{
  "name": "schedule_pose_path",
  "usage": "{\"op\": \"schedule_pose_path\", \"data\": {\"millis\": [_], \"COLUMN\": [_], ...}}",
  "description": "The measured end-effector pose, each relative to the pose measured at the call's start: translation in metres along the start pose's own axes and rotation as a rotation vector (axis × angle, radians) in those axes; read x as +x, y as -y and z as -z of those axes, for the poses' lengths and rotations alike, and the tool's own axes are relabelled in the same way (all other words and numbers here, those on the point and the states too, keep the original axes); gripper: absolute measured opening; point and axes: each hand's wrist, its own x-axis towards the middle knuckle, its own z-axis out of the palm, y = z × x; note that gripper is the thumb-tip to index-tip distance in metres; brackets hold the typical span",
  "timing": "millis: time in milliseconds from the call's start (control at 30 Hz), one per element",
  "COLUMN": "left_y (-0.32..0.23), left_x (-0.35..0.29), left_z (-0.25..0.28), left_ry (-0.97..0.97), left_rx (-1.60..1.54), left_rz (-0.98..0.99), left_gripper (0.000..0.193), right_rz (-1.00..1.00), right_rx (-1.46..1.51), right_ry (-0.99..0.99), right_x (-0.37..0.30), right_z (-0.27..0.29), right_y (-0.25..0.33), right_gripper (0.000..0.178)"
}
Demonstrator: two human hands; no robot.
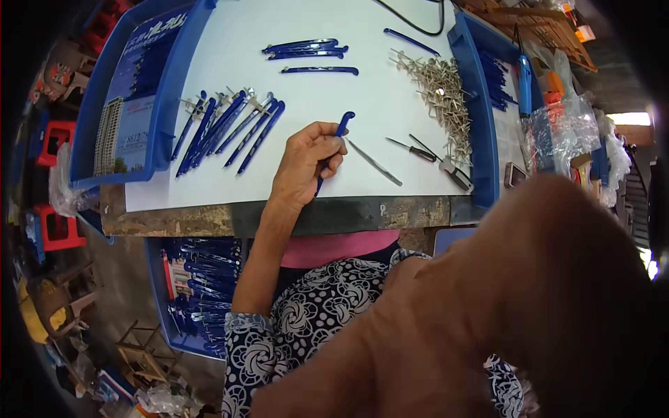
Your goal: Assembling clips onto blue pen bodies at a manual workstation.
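My left hand [310, 160] is closed around a slim blue strip with a rounded hooked end [344, 122], held above the white table surface [265, 188]. The strip's lower tip shows below my fingers. Beside the hand lies a narrow grey metal strip [376, 164]. My right hand [550, 230] is raised close to the camera, large, dark and blurred, so its fingers cannot be made out. Several similar blue strips with metal fittings [226, 132] lie to the left, and more plain blue strips [306, 49] lie farther back. Small silvery metal parts [442, 97] are heaped at the right.
Pliers [454, 172] and a thin pointed tool with a dark handle [420, 152] lie near the heap. Blue trays flank the work area, at left [159, 132] and right [486, 139]. Below the table edge, another tray [162, 299] holds many blue strips. Red stools [63, 230] stand left.
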Motion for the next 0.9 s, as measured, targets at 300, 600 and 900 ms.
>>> {"op": "schedule_pose_path", "data": {"millis": [300, 600, 900], "left_y": [-0.005, -0.003, -0.002], "left_x": [0.009, 0.003, 0.005], "left_z": [0.003, 0.004, 0.004], "left_ry": [0.038, 0.037, 0.026], "left_rx": [-0.002, -0.022, -0.011], "left_rz": [-0.027, -0.010, -0.011], "left_gripper": [0.015, 0.015, 0.016], "right_rz": [-0.017, -0.058, -0.029], "right_rx": [0.030, 0.077, 0.115], "right_ry": [-0.104, -0.193, -0.264], "right_x": [-0.004, -0.015, -0.015], "right_z": [0.000, -0.009, -0.012], "right_y": [0.001, 0.001, -0.005], "right_gripper": [0.024, 0.024, 0.024]}}
